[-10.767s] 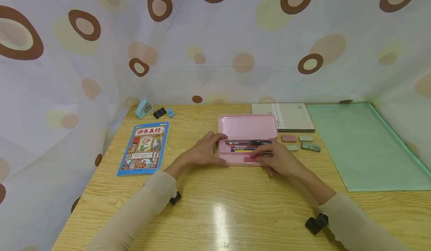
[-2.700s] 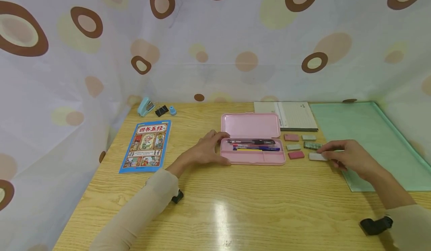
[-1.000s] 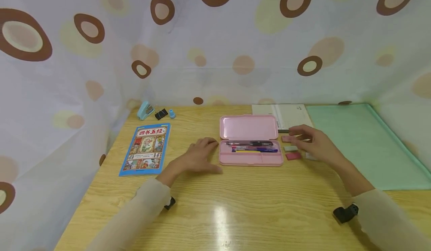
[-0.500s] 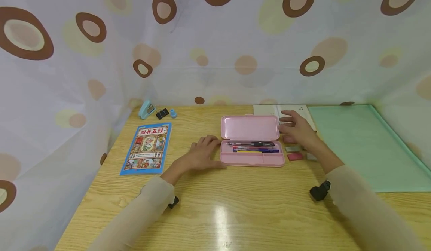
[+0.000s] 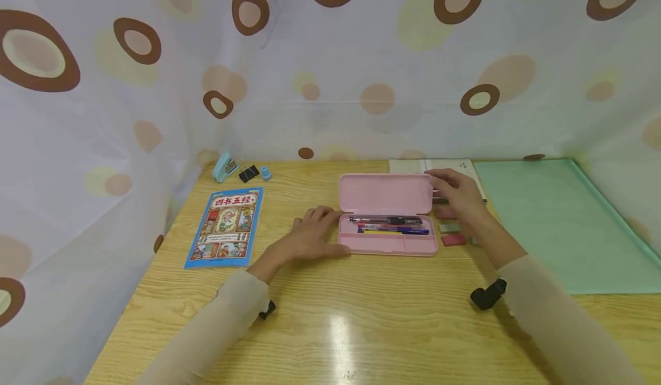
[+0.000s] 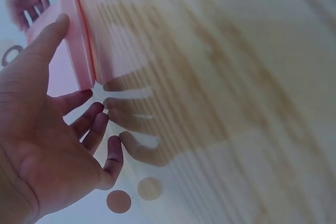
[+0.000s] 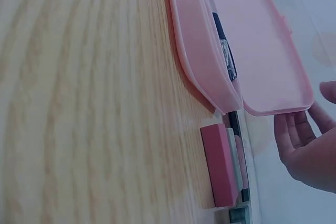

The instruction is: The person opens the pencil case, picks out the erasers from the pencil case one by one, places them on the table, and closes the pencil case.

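Observation:
A pink pencil case point(image 5: 372, 246) lies on the table with its lid point(image 5: 384, 194) raised on the far side. It holds a black pen point(image 5: 395, 220) and several coloured pens point(image 5: 395, 230). My left hand point(image 5: 308, 237) rests at the case's left end, thumb at the front wall and forefinger by the corner, other fingers loosely bent. At the lid's right edge, my right hand point(image 5: 459, 198) reaches its fingers behind the lid point(image 7: 278, 51), thumb apart from it. A dark pink eraser point(image 5: 453, 240) and a pale eraser point(image 5: 448, 227) lie beside the case; the right hand partly hides others.
A blue-bordered book point(image 5: 225, 228) lies left. Behind it are a light blue stapler point(image 5: 224, 168), a black binder clip point(image 5: 249, 173) and a small blue object point(image 5: 265, 172). A notebook point(image 5: 408, 167) and a green translucent folder point(image 5: 563, 230) lie at the back right.
My right hand took a pink eraser from the case, later set a white one down at right, then moved left to the lid. The lid now tilts up slightly more.

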A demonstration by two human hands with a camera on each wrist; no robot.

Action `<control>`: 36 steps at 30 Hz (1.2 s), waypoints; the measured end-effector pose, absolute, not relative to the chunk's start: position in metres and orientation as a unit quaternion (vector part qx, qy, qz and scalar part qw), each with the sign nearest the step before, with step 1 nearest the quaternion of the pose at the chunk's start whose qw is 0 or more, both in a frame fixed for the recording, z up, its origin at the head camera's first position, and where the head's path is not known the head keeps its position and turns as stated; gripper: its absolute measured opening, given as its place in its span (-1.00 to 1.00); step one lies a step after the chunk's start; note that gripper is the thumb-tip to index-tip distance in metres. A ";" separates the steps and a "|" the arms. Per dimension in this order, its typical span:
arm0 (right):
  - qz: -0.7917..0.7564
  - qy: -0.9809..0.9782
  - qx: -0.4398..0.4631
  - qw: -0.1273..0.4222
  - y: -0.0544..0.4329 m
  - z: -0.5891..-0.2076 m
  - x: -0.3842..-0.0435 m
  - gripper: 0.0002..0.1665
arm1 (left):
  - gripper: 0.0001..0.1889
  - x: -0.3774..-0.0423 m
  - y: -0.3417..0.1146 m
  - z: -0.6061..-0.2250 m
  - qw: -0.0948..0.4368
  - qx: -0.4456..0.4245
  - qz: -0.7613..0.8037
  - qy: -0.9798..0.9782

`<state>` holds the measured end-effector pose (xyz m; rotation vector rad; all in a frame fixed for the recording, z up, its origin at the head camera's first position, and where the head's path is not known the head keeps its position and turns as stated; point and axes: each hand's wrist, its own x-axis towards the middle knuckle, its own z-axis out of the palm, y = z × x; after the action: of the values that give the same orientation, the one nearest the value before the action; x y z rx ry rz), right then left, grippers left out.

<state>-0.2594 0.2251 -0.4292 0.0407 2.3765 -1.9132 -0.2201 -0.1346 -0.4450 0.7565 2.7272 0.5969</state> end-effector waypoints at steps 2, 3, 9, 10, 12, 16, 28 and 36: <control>-0.645 0.763 0.009 0.039 0.225 -0.428 -0.256 -0.44 | -0.07 -0.219 -0.134 -0.445 0.123 0.256 0.201 0.937; -0.655 0.755 0.007 0.039 0.225 -0.427 -0.254 -0.48 | -0.07 -0.219 -0.133 -0.444 0.123 0.255 0.199 0.938; -0.634 0.771 -0.051 0.045 0.224 -0.426 -0.243 -0.61 | -0.07 -0.217 -0.129 -0.443 0.121 0.247 0.184 0.944; -0.618 0.782 -0.070 0.045 0.224 -0.426 -0.241 -0.61 | -0.07 -0.217 -0.128 -0.444 0.119 0.247 0.181 0.945; -0.587 0.801 -0.107 0.046 0.224 -0.426 -0.237 -0.60 | -0.08 -0.217 -0.128 -0.445 0.115 0.248 0.178 0.945; -0.524 0.824 -0.208 0.051 0.223 -0.427 -0.230 -0.63 | -0.08 -0.218 -0.129 -0.448 0.110 0.252 0.178 0.945; -0.394 0.871 -0.289 0.052 0.203 -0.437 -0.215 -0.63 | -0.08 -0.218 -0.136 -0.453 0.120 0.261 0.192 0.938; -0.389 0.860 -0.322 0.074 0.192 -0.443 -0.216 -0.53 | -0.05 -0.221 -0.137 -0.451 0.134 0.257 0.210 0.934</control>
<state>-0.2156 0.1922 -0.4427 -0.9658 2.5812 -1.1680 -0.2205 -0.1371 -0.4512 0.7458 2.7072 0.6096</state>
